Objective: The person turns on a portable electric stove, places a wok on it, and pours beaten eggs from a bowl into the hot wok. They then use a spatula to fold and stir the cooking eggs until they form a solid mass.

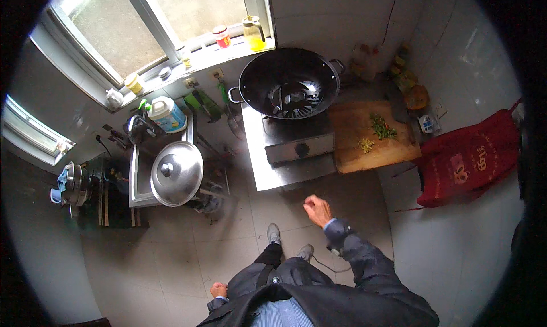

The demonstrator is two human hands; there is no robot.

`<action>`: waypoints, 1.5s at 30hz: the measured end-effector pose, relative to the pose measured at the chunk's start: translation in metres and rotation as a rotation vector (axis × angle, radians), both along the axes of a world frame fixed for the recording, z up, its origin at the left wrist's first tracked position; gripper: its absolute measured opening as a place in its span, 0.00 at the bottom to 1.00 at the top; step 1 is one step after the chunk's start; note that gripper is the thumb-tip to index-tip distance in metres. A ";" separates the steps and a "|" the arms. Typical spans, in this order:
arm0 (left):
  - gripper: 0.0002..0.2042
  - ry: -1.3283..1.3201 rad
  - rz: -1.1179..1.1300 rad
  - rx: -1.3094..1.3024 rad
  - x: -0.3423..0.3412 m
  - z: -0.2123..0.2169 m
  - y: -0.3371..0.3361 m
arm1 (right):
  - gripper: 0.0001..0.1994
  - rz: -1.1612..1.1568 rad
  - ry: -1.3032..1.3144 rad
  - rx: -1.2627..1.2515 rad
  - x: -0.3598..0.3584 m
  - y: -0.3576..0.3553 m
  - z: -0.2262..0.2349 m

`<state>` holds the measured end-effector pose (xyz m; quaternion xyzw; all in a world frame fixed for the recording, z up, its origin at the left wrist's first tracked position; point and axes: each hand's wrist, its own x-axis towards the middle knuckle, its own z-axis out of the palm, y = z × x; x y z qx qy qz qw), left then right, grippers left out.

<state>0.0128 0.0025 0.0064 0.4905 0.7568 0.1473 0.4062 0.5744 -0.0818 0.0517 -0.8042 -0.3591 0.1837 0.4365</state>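
Observation:
My right hand [317,210] is held out in front of me with its fingers curled in, and nothing shows in it. It is over the floor, just short of the stove counter and apart from it. My left hand [219,290] hangs low at my side, fingers folded, with no object showing. Ahead, a large black wok [289,83] with two side handles sits on a gas stove [300,149]. Dark shapes and bright reflections show inside it. To its right, a wooden cutting board [356,150] carries chopped green and red pieces [383,126] and a small yellow pile [365,145].
A cleaver [395,102] lies at the board's back right. A red apron [470,161] hangs on the right wall. Left, a lidded metal pot [177,174] stands by a sink [135,179] and a white-blue jug [167,115]. An oil pitcher [253,33] stands on the windowsill.

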 end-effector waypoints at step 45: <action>0.09 0.050 -0.115 0.002 0.034 0.003 -0.009 | 0.05 -0.552 0.892 -0.456 -0.087 -0.281 -0.143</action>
